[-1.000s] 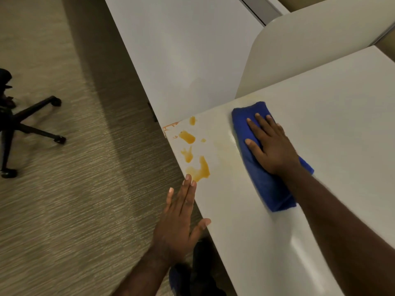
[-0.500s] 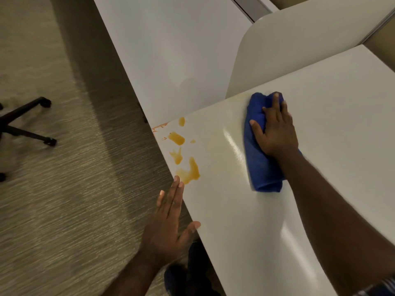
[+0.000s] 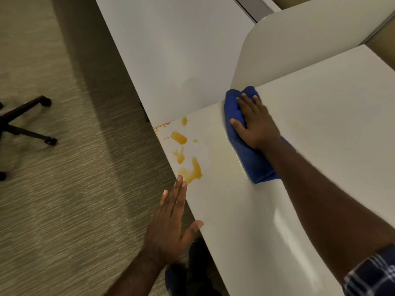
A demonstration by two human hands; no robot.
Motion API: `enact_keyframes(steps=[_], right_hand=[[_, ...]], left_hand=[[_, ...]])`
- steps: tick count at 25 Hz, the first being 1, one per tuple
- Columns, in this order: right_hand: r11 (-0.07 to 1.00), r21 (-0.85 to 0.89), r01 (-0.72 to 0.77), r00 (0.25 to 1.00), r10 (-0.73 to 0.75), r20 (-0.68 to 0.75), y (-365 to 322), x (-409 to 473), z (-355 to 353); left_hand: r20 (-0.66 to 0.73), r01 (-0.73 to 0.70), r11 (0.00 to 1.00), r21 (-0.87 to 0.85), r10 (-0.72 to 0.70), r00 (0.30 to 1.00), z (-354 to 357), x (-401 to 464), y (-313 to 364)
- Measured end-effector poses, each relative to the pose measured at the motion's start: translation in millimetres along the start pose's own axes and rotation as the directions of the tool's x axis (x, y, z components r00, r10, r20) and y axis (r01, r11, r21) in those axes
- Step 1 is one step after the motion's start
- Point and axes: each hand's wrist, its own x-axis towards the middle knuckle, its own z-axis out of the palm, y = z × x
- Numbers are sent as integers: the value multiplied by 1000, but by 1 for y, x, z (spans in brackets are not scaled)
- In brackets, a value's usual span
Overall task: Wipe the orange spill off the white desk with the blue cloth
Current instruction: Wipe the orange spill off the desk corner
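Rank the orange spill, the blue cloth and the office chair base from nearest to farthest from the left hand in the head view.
From the left hand:
1. Orange spill, on the desk corner just beyond the fingertips.
2. Blue cloth, farther right on the white desk, under the right hand.
3. Office chair base, on the carpet far left.

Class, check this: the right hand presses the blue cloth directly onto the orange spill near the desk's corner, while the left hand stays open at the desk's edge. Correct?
Not quite. In the head view the blue cloth under the right hand lies clear of the orange spill, with bare white desk between them. The left hand is open at the edge.
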Motion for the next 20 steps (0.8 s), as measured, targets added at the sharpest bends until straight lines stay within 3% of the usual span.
enact_keyframes(steps=[6, 10, 16, 18, 20], right_hand=[[978, -8, 209, 973, -207, 104, -71, -28, 21], [955, -14, 297, 945, -291, 148, -82, -62, 29], [989, -12, 146, 984, -144, 104, -38, -76, 12], [996, -17, 90, 990, -88, 110, -54, -61, 15], [992, -3, 125, 985, -123, 124, -80, -58, 22]], left_hand=[[-8, 7, 1000, -4, -7, 1000, -3, -2, 2], [-12, 13, 1000, -2, -13, 1000, -2, -2, 4], [7, 23, 1000, 18, -23, 1000, -3, -3, 2], [18, 26, 1000, 7, -26, 1000, -1, -5, 2], [21, 35, 999, -10, -35, 999, 1, -6, 3]])
